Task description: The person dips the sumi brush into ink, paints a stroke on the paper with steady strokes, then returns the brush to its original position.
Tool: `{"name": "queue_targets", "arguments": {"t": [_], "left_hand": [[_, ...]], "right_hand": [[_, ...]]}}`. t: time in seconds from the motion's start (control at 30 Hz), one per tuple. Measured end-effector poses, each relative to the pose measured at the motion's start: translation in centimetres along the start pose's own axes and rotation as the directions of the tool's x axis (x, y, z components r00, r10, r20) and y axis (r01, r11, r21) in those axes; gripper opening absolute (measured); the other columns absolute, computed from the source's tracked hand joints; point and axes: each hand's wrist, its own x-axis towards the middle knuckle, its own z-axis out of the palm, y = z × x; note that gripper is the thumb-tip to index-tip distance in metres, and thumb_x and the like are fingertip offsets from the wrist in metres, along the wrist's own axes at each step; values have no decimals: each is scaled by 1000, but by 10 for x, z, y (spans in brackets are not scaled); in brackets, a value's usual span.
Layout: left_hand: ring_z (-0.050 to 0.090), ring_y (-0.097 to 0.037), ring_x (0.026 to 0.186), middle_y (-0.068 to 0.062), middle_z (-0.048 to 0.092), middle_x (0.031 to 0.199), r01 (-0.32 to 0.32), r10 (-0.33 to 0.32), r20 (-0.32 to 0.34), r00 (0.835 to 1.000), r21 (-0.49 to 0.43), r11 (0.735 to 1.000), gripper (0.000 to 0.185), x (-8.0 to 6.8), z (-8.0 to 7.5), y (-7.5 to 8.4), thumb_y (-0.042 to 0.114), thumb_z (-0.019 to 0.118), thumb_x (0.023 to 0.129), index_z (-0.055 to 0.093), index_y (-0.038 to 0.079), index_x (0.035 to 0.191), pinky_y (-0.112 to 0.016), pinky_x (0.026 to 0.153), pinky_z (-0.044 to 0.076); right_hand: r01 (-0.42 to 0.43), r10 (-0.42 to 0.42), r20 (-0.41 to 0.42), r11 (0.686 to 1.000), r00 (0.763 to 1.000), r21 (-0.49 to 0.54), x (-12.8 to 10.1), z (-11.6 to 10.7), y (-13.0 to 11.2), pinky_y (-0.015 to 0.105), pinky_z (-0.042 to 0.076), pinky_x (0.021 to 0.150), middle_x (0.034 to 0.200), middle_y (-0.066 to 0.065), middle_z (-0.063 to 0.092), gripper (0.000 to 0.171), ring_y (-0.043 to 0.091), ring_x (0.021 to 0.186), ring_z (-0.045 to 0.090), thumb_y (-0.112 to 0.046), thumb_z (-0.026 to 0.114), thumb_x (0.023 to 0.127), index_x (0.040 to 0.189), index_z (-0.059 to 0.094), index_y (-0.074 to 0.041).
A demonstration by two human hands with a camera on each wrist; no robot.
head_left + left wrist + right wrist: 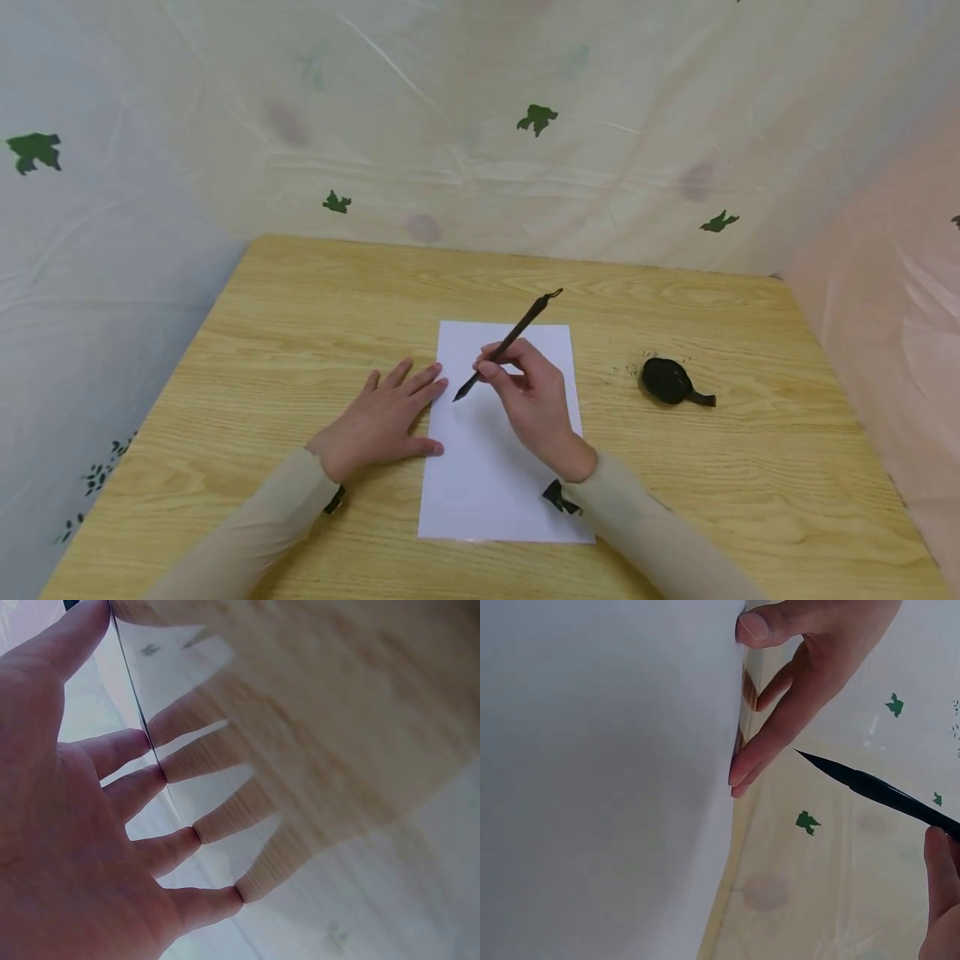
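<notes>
Over the white rectangular paper sheet point(498, 433) on the light wooden surface point(247, 333), the right hand point(532, 400) pinches a slanted black brush point(510, 340), tip just above it. Flat, fingers spread, the left hand point(382, 421) presses the sheet's left edge. Left-wrist view is blurred.

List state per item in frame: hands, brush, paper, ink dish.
Left hand: flat, fingers spread, pressing the left edge of the paper.
Right hand: fingers pinching the brush.
Thin black calligraphy brush: tilted, tip just above the paper; contact unclear.
White rectangular paper sheet: flat on the table, blank.
Small black ink dish: on the table, right of the paper, untouched.
Light wooden table: bearing everything.
</notes>
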Motion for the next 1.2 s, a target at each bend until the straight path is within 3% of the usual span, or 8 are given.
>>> {"name": "queue_targets", "arguments": {"t": [0.63,1.2], "left_hand": [[15,-43,156,-2,28,170,14,-14,4,1000,-3,1000,90,1,2,0,61,74,89,41,16,160,-76,114,19],[16,-44,156,-3,29,169,3,-3,-8,1000,-9,1000,91,1,2,0,61,74,89,40,18,161,-77,113,20]], "right_hand": [[12,-1,74,988,997,-153,-5,14,10,30,62,72,104,10,72,22,22,96,73,7,74,91,111,68,-2],[-7,25,115,987,993,-159,-6,20,11,31,62,74,106,11,72,21,26,98,72,6,71,94,112,67,-3]]}}
